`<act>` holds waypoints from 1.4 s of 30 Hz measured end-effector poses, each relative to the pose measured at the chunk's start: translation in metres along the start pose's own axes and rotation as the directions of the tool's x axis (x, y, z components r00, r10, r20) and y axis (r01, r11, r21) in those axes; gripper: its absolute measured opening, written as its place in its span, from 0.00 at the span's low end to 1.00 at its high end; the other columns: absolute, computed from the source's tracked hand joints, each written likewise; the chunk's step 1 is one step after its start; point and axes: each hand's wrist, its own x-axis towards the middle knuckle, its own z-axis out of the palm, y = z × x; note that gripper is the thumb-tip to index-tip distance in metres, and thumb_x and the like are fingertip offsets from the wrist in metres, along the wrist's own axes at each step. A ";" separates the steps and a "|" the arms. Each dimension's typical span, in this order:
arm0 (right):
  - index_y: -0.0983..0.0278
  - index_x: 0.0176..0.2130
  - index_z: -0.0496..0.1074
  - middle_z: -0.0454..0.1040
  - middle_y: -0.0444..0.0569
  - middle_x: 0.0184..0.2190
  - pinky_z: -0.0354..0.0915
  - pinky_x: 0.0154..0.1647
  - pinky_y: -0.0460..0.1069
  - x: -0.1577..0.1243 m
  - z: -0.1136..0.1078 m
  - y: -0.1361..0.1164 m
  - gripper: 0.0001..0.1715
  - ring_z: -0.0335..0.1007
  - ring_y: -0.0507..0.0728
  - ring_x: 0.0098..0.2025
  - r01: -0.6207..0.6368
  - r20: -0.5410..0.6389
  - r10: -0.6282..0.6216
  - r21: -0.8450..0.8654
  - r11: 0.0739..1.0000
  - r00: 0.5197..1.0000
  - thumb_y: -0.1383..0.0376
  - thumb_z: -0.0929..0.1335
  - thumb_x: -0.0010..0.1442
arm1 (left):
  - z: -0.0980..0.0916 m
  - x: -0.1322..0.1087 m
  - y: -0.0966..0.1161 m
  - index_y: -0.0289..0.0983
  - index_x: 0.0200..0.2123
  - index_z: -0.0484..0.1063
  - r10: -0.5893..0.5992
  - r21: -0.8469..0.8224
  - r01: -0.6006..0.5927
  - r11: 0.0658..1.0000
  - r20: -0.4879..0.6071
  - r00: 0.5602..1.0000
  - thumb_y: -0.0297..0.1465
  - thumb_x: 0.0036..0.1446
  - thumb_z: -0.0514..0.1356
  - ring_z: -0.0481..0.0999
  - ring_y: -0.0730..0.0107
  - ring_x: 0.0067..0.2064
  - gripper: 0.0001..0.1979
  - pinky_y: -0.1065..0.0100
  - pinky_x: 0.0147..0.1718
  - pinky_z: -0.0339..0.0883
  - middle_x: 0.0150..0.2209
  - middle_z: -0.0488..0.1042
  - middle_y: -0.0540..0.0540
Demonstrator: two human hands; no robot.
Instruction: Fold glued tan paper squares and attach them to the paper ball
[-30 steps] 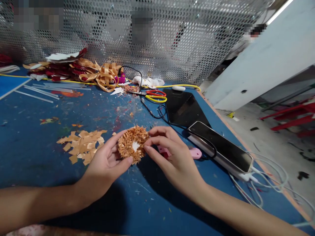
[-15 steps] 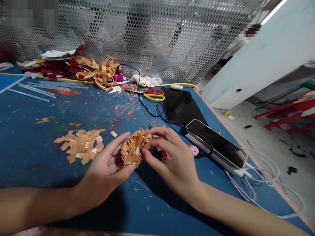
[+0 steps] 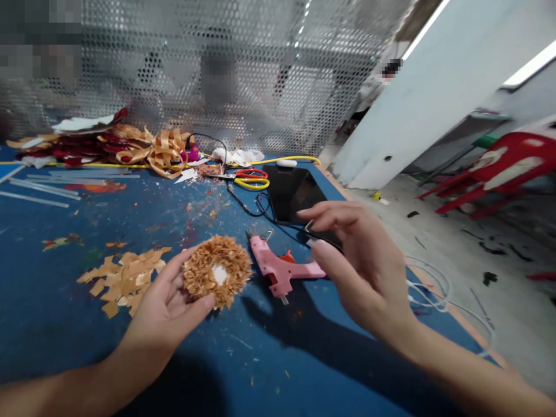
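Observation:
My left hand [image 3: 169, 295] grips a round ruffled ornament [image 3: 234, 266] by its left edge, thumb in front. Gold ribbon pieces cover it in rings, and a white patch shows at its centre. My right hand [image 3: 360, 260] is raised to the right with its fingers apart and nothing in them. Between the hands, a pink glue gun [image 3: 282, 275] lies on the blue table, its nozzle pointing away and a glue stick poking out of its rear. To the left of the ornament, cut gold ribbon pieces [image 3: 125, 275] lie in a loose heap.
Red-and-yellow-handled scissors [image 3: 252, 178] and a black tablet-like slab [image 3: 289, 197] lie farther back. Glue sticks [image 3: 43, 188] and a heap of gold ribbon [image 3: 160, 152] are at the back left. White cables [image 3: 434, 289] hang over the right edge. A perforated metal panel [image 3: 260, 116] stands behind.
My right hand has left the ornament and moved right, its fingers opening. The ornament now faces up toward me in my left hand, and the glue gun is uncovered. The view has shifted right.

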 end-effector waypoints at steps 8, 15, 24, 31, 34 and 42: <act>0.60 0.56 0.57 0.61 0.59 0.56 0.60 0.55 0.67 -0.064 -0.068 0.073 0.27 0.60 0.69 0.58 -0.190 -0.083 0.183 -0.681 0.707 0.980 0.50 0.59 0.63 | -0.015 0.028 0.037 0.50 0.59 0.55 0.127 0.138 -0.106 0.985 -0.155 0.980 0.39 0.47 0.69 0.77 0.56 0.48 0.38 0.67 0.46 0.74 0.48 0.76 0.48; 0.62 0.56 0.58 0.64 0.60 0.55 0.61 0.54 0.69 -0.079 -0.070 0.074 0.26 0.64 0.69 0.55 -0.071 0.004 0.110 -0.738 0.671 0.994 0.53 0.60 0.63 | -0.022 0.065 0.057 0.51 0.58 0.58 0.141 0.119 -0.117 0.986 -0.218 0.966 0.36 0.53 0.65 0.78 0.62 0.45 0.30 0.70 0.43 0.74 0.44 0.77 0.51; 0.63 0.48 0.66 0.69 0.58 0.51 0.65 0.55 0.62 -0.045 -0.033 0.045 0.17 0.65 0.63 0.55 0.380 0.252 -0.287 -0.537 0.753 0.924 0.66 0.65 0.58 | -0.022 0.114 0.060 0.38 0.53 0.62 -0.104 0.204 0.083 0.975 0.093 0.990 0.31 0.51 0.66 0.80 0.66 0.39 0.27 0.68 0.40 0.73 0.39 0.77 0.44; 0.66 0.50 0.68 0.74 0.56 0.47 0.66 0.55 0.60 -0.022 0.001 0.038 0.19 0.69 0.61 0.52 0.479 0.411 -0.344 -0.293 0.827 0.844 0.64 0.65 0.59 | -0.022 0.144 0.062 0.38 0.50 0.65 0.047 0.354 -0.088 0.931 0.121 0.992 0.37 0.54 0.63 0.79 0.66 0.39 0.22 0.67 0.40 0.71 0.36 0.78 0.47; 0.63 0.47 0.70 0.75 0.54 0.46 0.69 0.53 0.54 -0.023 -0.002 0.044 0.16 0.71 0.58 0.50 0.401 0.399 -0.293 -0.218 0.890 0.869 0.63 0.66 0.58 | -0.024 0.161 0.060 0.37 0.50 0.64 0.100 0.410 -0.147 0.900 0.134 0.986 0.39 0.55 0.61 0.79 0.62 0.40 0.22 0.61 0.43 0.71 0.37 0.78 0.44; 0.59 0.46 0.73 0.78 0.47 0.44 0.65 0.59 0.49 -0.019 -0.013 0.046 0.14 0.72 0.54 0.50 0.468 0.415 -0.374 -0.152 0.871 0.829 0.70 0.66 0.60 | -0.029 0.165 0.041 0.42 0.36 0.76 0.410 0.689 -0.546 0.477 0.375 0.831 0.35 0.56 0.61 0.46 0.56 0.68 0.06 0.52 0.66 0.35 0.64 0.59 0.46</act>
